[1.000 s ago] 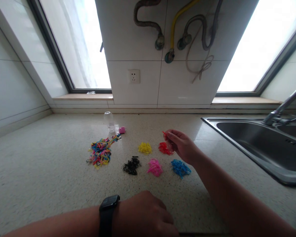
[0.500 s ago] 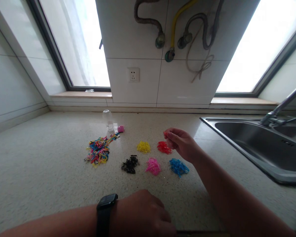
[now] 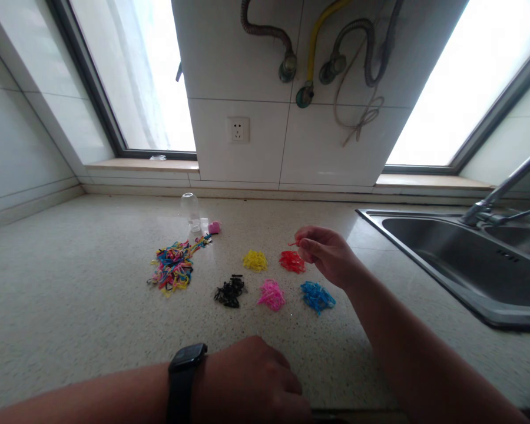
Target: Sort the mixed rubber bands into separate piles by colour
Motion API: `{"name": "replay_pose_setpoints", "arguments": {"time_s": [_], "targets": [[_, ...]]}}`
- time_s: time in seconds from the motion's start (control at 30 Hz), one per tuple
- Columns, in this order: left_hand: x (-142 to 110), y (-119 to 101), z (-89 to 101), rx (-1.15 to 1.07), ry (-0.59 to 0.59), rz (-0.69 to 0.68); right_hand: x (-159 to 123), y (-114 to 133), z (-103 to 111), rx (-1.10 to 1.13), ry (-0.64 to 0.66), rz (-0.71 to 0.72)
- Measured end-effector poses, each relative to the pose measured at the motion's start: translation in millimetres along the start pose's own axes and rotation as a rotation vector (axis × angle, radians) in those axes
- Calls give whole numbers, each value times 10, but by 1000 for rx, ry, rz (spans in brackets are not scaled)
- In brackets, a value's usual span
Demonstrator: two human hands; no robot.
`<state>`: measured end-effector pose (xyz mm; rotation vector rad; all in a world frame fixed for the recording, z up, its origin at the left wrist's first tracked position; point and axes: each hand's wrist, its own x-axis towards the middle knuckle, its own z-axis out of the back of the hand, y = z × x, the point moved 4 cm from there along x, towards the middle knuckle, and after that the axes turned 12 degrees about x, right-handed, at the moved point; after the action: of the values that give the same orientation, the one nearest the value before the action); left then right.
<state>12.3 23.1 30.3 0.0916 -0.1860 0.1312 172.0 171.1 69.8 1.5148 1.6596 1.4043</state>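
My right hand (image 3: pixel 324 253) hovers just above and right of a red pile of small rubber bands (image 3: pixel 291 261), its fingers pinched on a red rubber band (image 3: pixel 292 242). Around it lie a yellow pile (image 3: pixel 255 259), a pink pile (image 3: pixel 271 294), a blue pile (image 3: pixel 317 295) and a black pile (image 3: pixel 229 291). A bigger mixed-colour heap (image 3: pixel 174 265) lies to the left. My left hand (image 3: pixel 251 383), with a black watch on the wrist, rests closed at the counter's near edge; what it holds, if anything, is hidden.
A clear small jar (image 3: pixel 191 211) lies tipped beside a pink lid (image 3: pixel 214 227) behind the mixed heap. A steel sink (image 3: pixel 468 259) with a tap (image 3: pixel 499 194) fills the right side. The tiled wall carries a socket (image 3: pixel 238 129) and hoses.
The view has drifted slightly. My right hand stays over the red pile with the red band pinched, barely shifted. The left hand has not moved.
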Motion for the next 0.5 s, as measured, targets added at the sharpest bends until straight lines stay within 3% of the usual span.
{"name": "replay_pose_setpoints", "arguments": {"time_s": [0.5], "targets": [[10, -3, 12, 2, 31, 6, -57, 58, -117, 157, 96, 10]]}}
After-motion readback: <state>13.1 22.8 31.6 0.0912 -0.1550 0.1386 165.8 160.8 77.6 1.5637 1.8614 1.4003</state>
